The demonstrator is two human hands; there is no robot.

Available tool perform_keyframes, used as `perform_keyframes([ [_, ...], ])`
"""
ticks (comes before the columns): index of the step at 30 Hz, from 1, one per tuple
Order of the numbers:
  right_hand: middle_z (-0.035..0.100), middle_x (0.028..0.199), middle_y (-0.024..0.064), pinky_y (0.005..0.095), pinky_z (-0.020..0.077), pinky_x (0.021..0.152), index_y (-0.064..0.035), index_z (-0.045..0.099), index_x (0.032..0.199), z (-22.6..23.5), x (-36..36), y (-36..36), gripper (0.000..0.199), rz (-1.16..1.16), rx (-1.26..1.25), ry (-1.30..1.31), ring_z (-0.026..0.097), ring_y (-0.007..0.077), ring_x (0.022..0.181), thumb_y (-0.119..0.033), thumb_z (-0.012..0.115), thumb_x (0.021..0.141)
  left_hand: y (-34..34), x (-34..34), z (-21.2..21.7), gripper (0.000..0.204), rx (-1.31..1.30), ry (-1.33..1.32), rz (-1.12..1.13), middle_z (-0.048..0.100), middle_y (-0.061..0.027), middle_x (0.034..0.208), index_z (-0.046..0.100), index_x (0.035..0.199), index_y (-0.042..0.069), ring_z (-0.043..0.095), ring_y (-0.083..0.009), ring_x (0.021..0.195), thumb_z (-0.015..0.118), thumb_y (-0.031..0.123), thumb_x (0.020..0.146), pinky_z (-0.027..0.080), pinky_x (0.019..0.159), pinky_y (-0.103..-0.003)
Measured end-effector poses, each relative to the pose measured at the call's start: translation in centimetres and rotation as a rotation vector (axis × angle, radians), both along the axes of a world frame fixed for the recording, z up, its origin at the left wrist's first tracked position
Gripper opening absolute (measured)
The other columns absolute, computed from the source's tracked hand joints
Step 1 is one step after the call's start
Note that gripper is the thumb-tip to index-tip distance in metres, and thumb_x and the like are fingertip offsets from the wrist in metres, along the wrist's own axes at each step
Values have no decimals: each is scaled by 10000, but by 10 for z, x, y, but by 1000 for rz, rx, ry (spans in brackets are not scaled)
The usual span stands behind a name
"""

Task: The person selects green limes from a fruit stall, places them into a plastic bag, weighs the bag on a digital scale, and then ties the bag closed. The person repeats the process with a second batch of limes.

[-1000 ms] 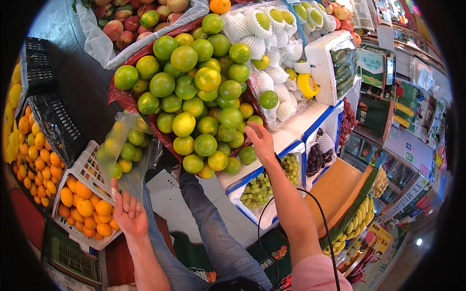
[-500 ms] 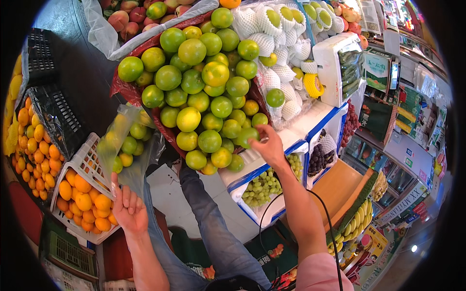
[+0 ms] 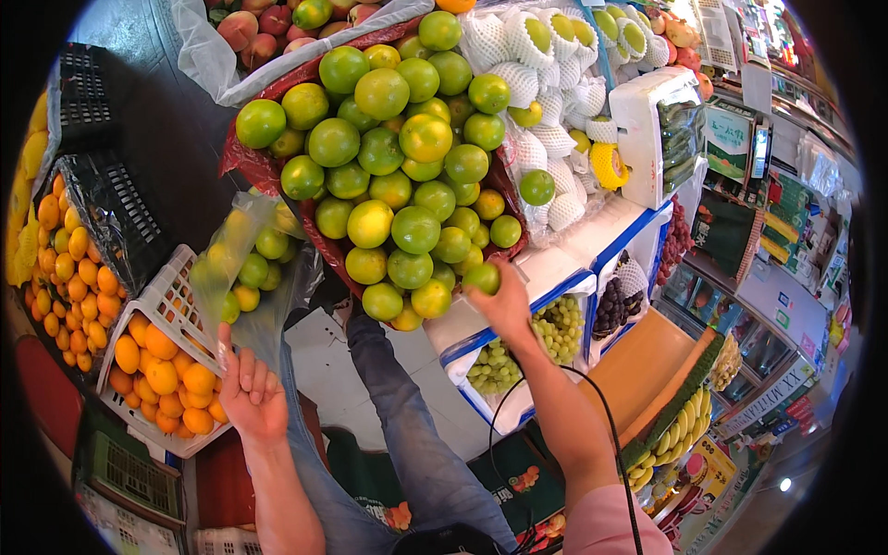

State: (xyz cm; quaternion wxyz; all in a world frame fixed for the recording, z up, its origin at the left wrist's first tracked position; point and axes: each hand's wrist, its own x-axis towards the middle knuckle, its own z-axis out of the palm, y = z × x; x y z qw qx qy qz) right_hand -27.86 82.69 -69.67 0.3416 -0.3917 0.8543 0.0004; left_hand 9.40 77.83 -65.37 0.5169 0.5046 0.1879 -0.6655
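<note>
My right hand [image 3: 507, 305] is closed round a green orange [image 3: 481, 277] at the near right corner of the heap. The heaped green oranges [image 3: 380, 151], some turning yellow, fill a box with a dark red plastic liner [image 3: 256, 172]. On the left, my left hand [image 3: 252, 393] has its index finger raised against a clear plastic bag [image 3: 220, 277], the other fingers curled in. Several green and yellowish oranges [image 3: 253, 270] lie inside the bag, which hangs between the heap and a white crate [image 3: 181, 289].
Loquat-coloured orange fruit [image 3: 159, 373] fills the white crate. Green grapes [image 3: 495, 370] and dark grapes [image 3: 614, 308] sit in foam boxes at right, beyond a black cable [image 3: 606, 398]. Foam-netted fruit [image 3: 546, 139] borders the heap. Bananas [image 3: 680, 427] lie farther right.
My right hand has closed round a green orange and drawn it slightly toward me, off the heap's edge. My left hand stays at the bag. The view has shifted a little.
</note>
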Motion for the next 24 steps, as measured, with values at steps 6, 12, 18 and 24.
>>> perform_keyframes([
  [6, 655, 931, 130, 329, 515, 767, 28, 522, 1244, 1, 23, -6, 634, -25, 118, -155, 633, 223, 796, -273, 786, 753, -3, -3, 2, 399, -3, -19, -14, 340, 36, 678, 354, 1445, 104, 268, -31, 475, 363, 154, 1049, 244, 420, -178],
  [12, 621, 1006, 218, 409, 489, 849, 13, 590, 1144, -24, 65, 22, 620, 70, -121, -86, 599, 394, 956, -359, 790, 690, -2, 1, -1, 397, -9, 26, 0, 339, 37, 669, 365, 1439, 110, 264, -33, 476, 374, 154, 1045, 245, 423, -177],
  [18, 577, 696, 128, 308, 402, 410, -44, 571, 1001, 20, 53, 5, 435, -1013, 0, -883, 499, 179, 456, -445, 412, 941, 2, 4, 0, 385, 18, 27, 3, 349, 30, 658, 386, 1420, 111, 270, -42, 474, 385, 151, 1037, 253, 432, -180],
  [24, 581, 697, 138, 305, 406, 411, -77, 551, 988, 26, 62, -20, 462, -1135, -132, -930, 479, 178, 447, -500, 364, 967, 0, 4, -1, 401, 23, 32, -3, 341, 36, 648, 375, 1440, 116, 277, -40, 469, 386, 177, 1044, 259, 426, -181],
])
